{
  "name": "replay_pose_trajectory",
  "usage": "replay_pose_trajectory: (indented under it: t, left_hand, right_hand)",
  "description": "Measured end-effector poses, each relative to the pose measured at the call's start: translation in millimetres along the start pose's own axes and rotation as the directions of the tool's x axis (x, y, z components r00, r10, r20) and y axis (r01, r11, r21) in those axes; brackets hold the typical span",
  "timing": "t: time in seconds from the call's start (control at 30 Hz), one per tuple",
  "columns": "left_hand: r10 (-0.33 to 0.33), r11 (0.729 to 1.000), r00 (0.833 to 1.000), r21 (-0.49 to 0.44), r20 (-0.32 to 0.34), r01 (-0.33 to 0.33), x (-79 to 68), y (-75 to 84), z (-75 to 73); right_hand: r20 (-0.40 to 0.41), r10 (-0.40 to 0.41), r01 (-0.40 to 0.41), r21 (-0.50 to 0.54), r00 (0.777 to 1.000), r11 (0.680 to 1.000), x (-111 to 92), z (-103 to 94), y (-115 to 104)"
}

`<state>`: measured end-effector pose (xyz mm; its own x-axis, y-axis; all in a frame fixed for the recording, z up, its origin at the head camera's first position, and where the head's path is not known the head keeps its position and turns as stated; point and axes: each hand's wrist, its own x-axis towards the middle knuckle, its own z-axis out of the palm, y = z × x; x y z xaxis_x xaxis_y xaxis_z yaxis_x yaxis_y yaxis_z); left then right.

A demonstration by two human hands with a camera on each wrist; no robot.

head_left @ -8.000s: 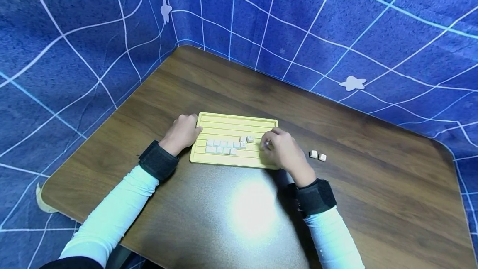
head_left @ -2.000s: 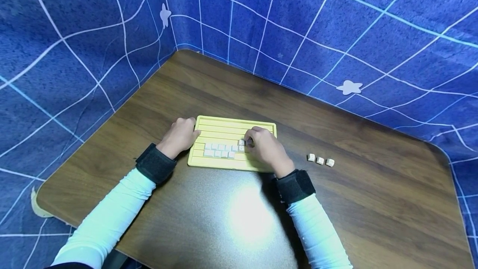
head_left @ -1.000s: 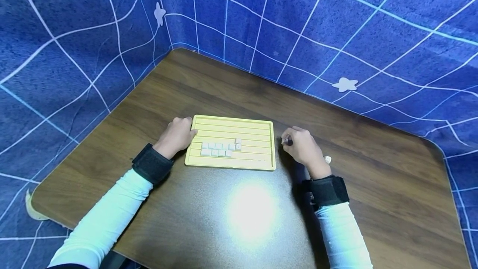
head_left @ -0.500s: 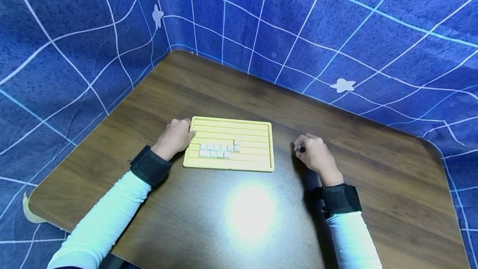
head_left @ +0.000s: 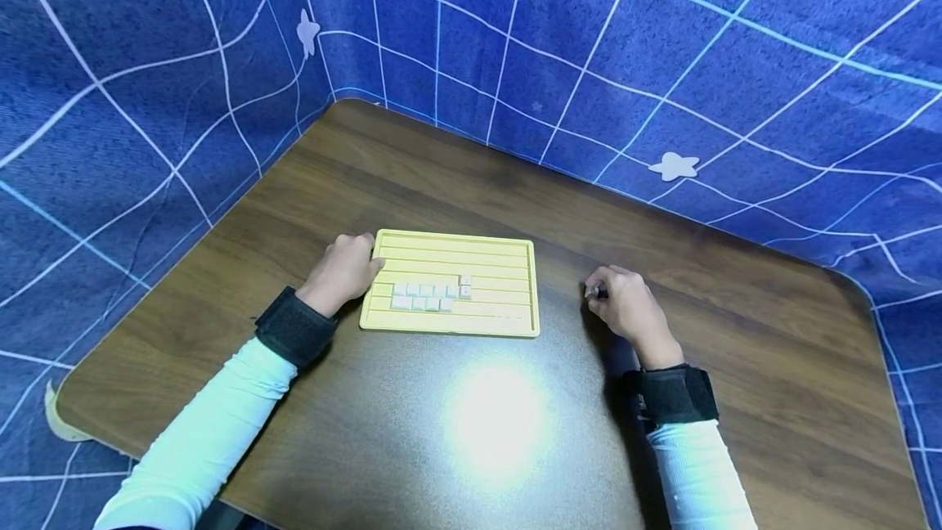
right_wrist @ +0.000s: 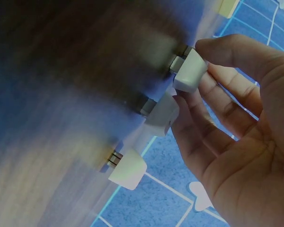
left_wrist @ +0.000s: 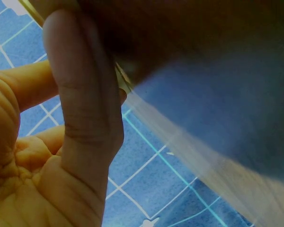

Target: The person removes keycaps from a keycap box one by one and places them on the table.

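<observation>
A yellow tray [head_left: 456, 258] with parallel ridges lies on the table, bearing several small pale keycaps [head_left: 419, 291] lined up in its lower rows. My left hand [head_left: 342, 270] grips the tray's left edge, thumb over the rim; in the left wrist view its thumb [left_wrist: 87, 90] fills the middle. To the right of the tray, my right hand [head_left: 625, 303] is low over the table. The right wrist view has its thumb and fingertips pinching a white keycap [right_wrist: 190, 71]. Two more keycaps stand in line with it, a middle one [right_wrist: 163, 116] and a lower one [right_wrist: 128, 170].
The brown wooden table [head_left: 456, 178] has a glossy surface with a bright glare [head_left: 496, 424] in front of the tray. A blue curtain [head_left: 589, 47] with white grid lines and stars borders the table at the back and left.
My right hand has taken a keycap from the tray's right part and moved right with it to the row on the table. My left hand has kept its grip on the tray.
</observation>
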<state>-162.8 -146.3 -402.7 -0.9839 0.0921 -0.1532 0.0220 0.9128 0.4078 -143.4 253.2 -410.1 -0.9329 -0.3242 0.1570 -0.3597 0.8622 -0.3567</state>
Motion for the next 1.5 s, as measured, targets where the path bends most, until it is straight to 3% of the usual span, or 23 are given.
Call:
replay_pose_trajectory:
  t: [0.5, 0.7, 0.87, 1.13, 1.3, 1.5]
  left_hand:
    - [0.002, 1.000, 1.000, 0.002, 0.003, -0.002, 0.7, -2.8, 3.3]
    - [0.009, 1.000, 1.000, -0.002, -0.003, -0.009, -0.3, -3.7, 3.5]
    - [0.007, 1.000, 1.000, -0.005, 0.002, -0.007, -1.5, -3.9, 3.1]
    - [0.006, 1.000, 1.000, -0.003, -0.008, -0.006, -2.4, -5.2, 3.6]
    - [-0.002, 1.000, 1.000, -0.006, 0.009, 0.002, -1.1, -4.8, 5.8]
    - [0.005, 1.000, 1.000, -0.005, -0.005, -0.005, -0.6, -5.0, 7.9]
  right_hand:
    - [0.006, 0.050, -0.049, -0.114, 0.999, 0.992, 2.4, -0.8, -9.6]
    - [-0.044, -0.028, 0.023, -0.113, 0.999, 0.993, 9.3, -0.7, -24.9]
    - [-0.063, -0.111, 0.105, -0.092, 0.992, 0.990, 19.8, 2.9, -50.9]
    - [0.019, -0.325, 0.325, -0.023, 0.946, 0.945, 40.6, 30.1, -108.1]
    - [0.053, -0.361, 0.362, -0.007, 0.931, 0.932, 48.1, 39.6, -132.3]
    - [0.082, -0.371, 0.375, -0.045, 0.925, 0.926, 51.5, 49.1, -142.5]
